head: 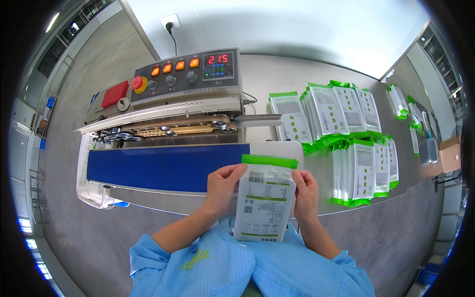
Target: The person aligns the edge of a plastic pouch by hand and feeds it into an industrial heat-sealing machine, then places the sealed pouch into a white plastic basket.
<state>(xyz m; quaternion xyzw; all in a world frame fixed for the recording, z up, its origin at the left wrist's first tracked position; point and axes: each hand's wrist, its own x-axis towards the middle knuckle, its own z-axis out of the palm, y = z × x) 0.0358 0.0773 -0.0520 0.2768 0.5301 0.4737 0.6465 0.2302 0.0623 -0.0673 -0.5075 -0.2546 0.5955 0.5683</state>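
Observation:
A white and green printed plastic pouch (264, 204) hangs upright between my hands, its printed side with a barcode facing me. My left hand (222, 185) pinches its upper left edge, just below the green top band. On the opposite edge my right hand (306, 193) grips it near the same height. Behind the pouch is the blue conveyor belt (159, 167) of a continuous band sealer (185, 80), whose panel has lit orange switches and a lit display. The sealer's metal infeed guide (258, 120) juts out to the right above the belt's end.
Stacks of similar pouches (328, 109) stand on the grey table at the right, with a nearer group (363, 170) in front. A white plastic basket (89, 196) sits at the belt's left end. A cardboard box (450, 155) is far right. A plug (169, 26) is in the wall socket.

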